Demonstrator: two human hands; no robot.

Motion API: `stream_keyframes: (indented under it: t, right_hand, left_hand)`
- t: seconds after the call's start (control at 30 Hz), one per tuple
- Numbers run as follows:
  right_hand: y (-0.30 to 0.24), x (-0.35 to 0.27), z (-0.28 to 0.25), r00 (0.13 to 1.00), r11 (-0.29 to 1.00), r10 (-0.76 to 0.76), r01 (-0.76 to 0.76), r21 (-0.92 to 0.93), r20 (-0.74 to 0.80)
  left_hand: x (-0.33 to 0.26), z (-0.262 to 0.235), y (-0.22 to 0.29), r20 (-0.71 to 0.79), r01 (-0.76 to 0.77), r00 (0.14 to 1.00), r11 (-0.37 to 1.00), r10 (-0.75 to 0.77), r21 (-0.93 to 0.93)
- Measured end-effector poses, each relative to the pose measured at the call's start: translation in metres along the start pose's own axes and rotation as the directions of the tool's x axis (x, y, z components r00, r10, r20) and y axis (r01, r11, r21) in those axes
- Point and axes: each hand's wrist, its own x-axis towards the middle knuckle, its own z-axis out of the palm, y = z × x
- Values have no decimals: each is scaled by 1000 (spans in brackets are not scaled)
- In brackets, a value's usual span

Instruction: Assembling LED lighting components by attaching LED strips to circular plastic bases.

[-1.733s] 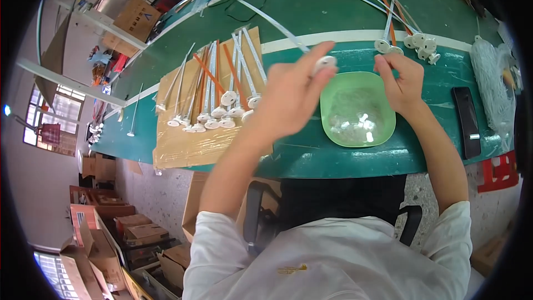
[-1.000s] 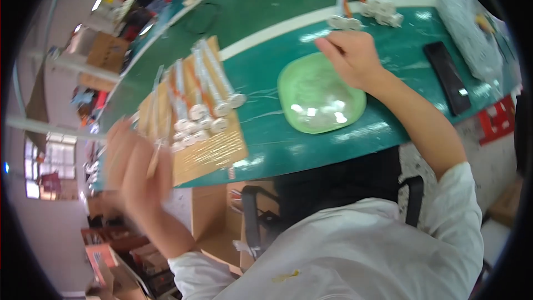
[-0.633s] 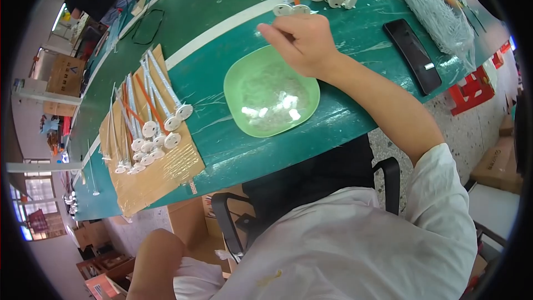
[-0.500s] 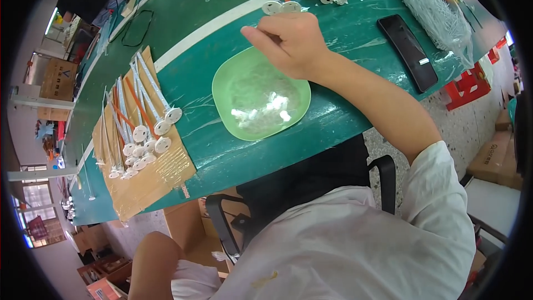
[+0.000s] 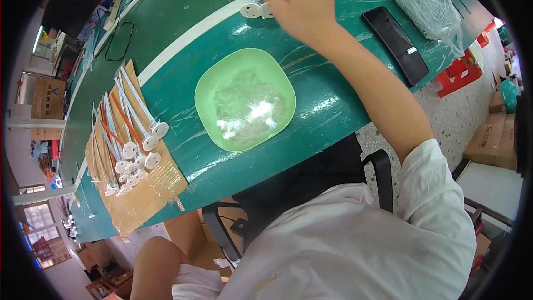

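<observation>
At the far edge of the view, my right hand [image 5: 302, 3] reaches over a bunch of long thin strips with white discs [image 5: 251, 10]. Its thumb and forefinger are apart, with parts of the bunch showing in the gap; I see nothing held, though the upper fingers are partly cut off. A light green bowl [image 5: 202, 89], rounded square in shape, stands on the green table between that bunch and my body. Clear, shiny film-like material lies in it. My left hand is out of view; only part of the left arm shows low on the left.
More white-and-orange strips with discs [image 5: 130, 150] lie on a cardboard sheet [image 5: 133, 208] at the left. To the right are a black phone [image 5: 395, 46] and a clear bag of pale strands [image 5: 416, 3]. A person [image 5: 66, 8] works at the far left.
My right hand has moved from above the bowl's far rim to the bunch of strips, its fingers opening from a loose curl. The whole view has shifted slightly.
</observation>
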Motion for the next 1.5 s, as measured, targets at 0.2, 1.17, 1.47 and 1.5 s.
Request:
stream_keyframes:
  t: [0.2, 1.17, 1.47, 1.5]
  right_hand:
    - [18, 8, -10, 990, 838, 141, -133, -529, -26]
    - [3, 8, -10, 975, 970, 195, -176, -167, 107]
    - [-77, -21, -13, 836, 339, 197, -548, 765, 512]
    - [-83, -26, -12, 837, 299, 132, -544, 784, 531]
  left_hand:
    - [1, -1, 4, -1, 54, 999, 998, -54, -13]
    - [-216, 83, 23, 531, 822, 341, 520, -776, 232]
    - [-175, 115, 19, 565, 994, -2, 62, -825, 95]
    - [-166, 113, 22, 612, 992, -107, -39, -784, 123]
